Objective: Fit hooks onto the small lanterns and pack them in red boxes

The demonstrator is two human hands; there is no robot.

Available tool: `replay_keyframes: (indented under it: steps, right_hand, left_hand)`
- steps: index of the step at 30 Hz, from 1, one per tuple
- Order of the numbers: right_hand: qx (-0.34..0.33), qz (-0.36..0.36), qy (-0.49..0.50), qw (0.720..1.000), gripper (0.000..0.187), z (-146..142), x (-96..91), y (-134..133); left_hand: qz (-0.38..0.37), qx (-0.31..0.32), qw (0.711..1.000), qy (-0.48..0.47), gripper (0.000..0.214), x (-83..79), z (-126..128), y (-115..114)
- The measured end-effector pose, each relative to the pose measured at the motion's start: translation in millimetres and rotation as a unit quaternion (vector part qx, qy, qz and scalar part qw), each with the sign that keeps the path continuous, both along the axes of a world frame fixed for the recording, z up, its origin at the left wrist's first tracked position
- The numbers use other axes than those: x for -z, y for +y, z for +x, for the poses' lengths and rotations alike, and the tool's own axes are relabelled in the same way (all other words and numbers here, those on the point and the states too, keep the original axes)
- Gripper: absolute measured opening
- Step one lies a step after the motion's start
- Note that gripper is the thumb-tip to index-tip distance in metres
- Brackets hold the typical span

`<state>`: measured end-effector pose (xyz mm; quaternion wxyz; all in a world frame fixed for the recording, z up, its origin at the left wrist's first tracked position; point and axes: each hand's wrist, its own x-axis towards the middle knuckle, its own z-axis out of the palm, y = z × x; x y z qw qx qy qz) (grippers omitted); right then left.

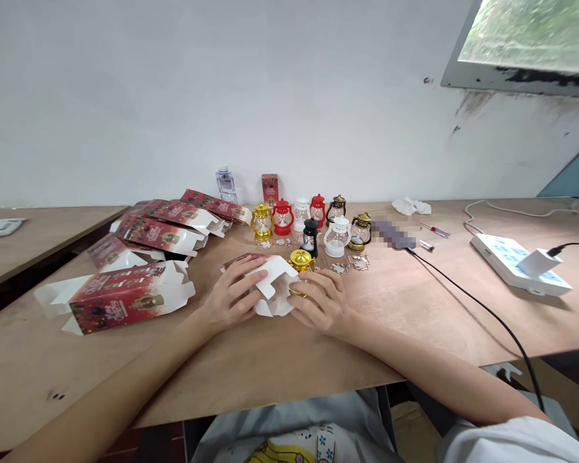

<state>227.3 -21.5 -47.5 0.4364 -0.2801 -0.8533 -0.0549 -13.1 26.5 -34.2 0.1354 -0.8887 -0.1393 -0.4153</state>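
Note:
In the head view my left hand (236,292) is closed around a small cardboard box (276,283) lying on its side, its white flaps spread at the right end. My right hand (322,301) has its fingers wrapped about a gold toy lantern (301,260), close to the box's opening. The lantern's lower part is mostly hidden by the fingers and flaps. Just behind stand a black lantern (309,238) and a white lantern (338,238). A bronze lantern (359,231) is to their right.
Several red printed boxes (130,296) with loose flaps lie at the left. More lanterns (283,217) stand at the back, near a water bottle (226,184) and an upright box (270,188). At right are a power strip (518,262), a black cable (482,308) and a screwdriver (435,230).

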Motion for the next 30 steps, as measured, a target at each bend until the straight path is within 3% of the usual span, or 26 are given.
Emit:
replay_keyframes:
  steps: [4, 8, 10, 13, 16, 19, 21, 25, 30]
  right_hand:
    - [0.021, 0.04, 0.009, 0.999, 0.02, 4.9, 3.7, 3.8]
    - [-0.048, 0.116, -0.001, 0.992, 0.022, 4.7, 0.8, 5.9]
    - [-0.067, 0.176, 0.0, 0.982, 0.021, 3.2, -1.9, 6.1]
    - [-0.085, 0.196, 0.027, 0.977, 0.02, 1.0, -3.4, 5.6]
    - [-0.074, 0.11, 0.097, 0.986, 0.016, -1.3, -0.4, 4.5]
    - [-0.053, 0.028, 0.167, 0.984, 0.019, -4.6, 2.5, 2.9]
    - [-0.064, 0.024, 0.189, 0.98, 0.022, -7.0, 1.8, 1.4]
    - [-0.113, 0.052, 0.183, 0.975, 0.025, -9.4, -4.9, -1.4]
    - [-0.131, 0.141, 0.105, 0.976, 0.024, -7.1, -10.3, 1.4]
  left_hand:
    - [-0.091, 0.032, 0.995, 0.003, 0.014, -3.8, -2.9, -3.8]
    - [-0.22, 0.033, 0.975, -0.023, 0.023, -10.6, -3.6, -8.4]
    - [-0.239, 0.015, 0.971, -0.012, 0.025, -12.8, -3.9, -10.1]
    - [-0.162, 0.013, 0.987, 0.016, 0.022, -12.1, -3.6, -11.7]
    - [-0.008, 0.023, 1.0, -0.013, 0.014, -9.6, -0.1, -11.8]
    - [0.162, 0.033, 0.986, -0.035, 0.015, -11.8, 6.6, -9.6]
    - [0.23, 0.039, 0.972, -0.034, 0.018, -16.2, 10.5, -7.8]
    - [0.278, 0.055, 0.958, -0.054, 0.015, -23.1, 13.4, -6.5]
    - [0.264, 0.029, 0.964, -0.022, 0.01, -21.5, 12.1, -8.4]
